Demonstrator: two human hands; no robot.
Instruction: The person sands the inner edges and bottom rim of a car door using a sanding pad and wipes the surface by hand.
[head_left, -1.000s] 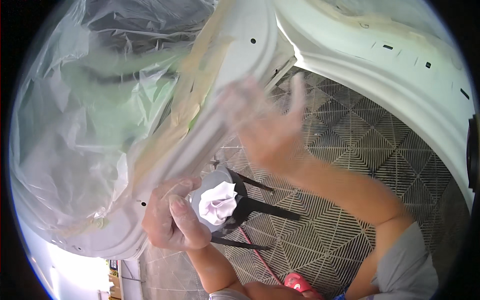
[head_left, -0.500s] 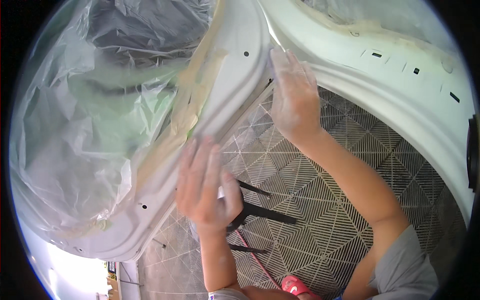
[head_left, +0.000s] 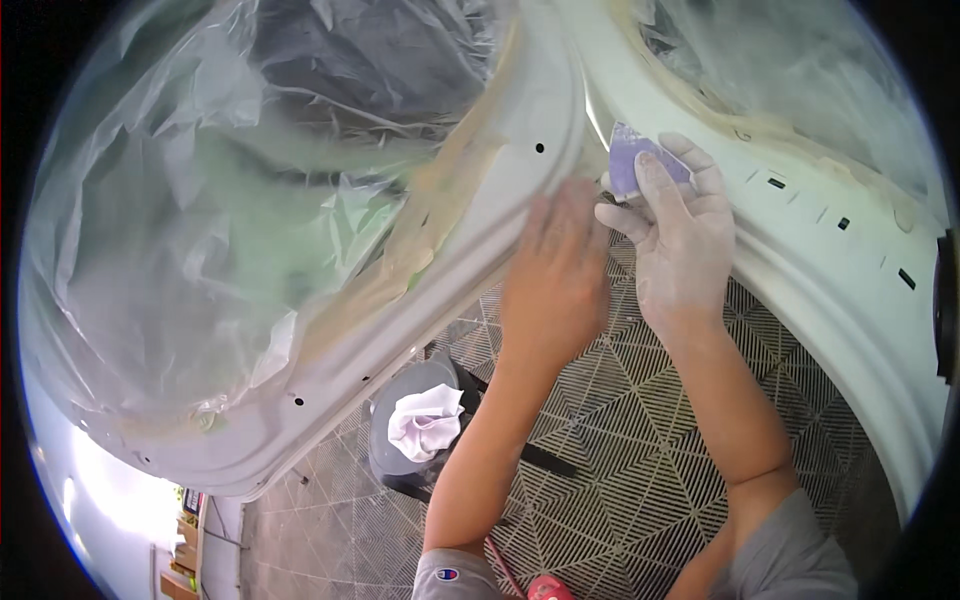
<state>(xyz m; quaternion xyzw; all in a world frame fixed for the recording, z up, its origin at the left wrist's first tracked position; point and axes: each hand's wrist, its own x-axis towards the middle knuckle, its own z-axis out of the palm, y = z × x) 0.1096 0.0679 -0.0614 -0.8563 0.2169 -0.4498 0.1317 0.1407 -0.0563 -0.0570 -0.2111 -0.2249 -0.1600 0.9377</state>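
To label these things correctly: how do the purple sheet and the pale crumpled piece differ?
The purple sheet is fairly flat; the pale piece is crumpled. The purple sheet is held in the right hand; the pale piece rests on the gray stool. The purple sheet is deeper in colour than the pale piece. Both look thin.

A head-worn fisheye camera looks down from close above the left hand and right hand, the ribbed floor tiles lying farther off.
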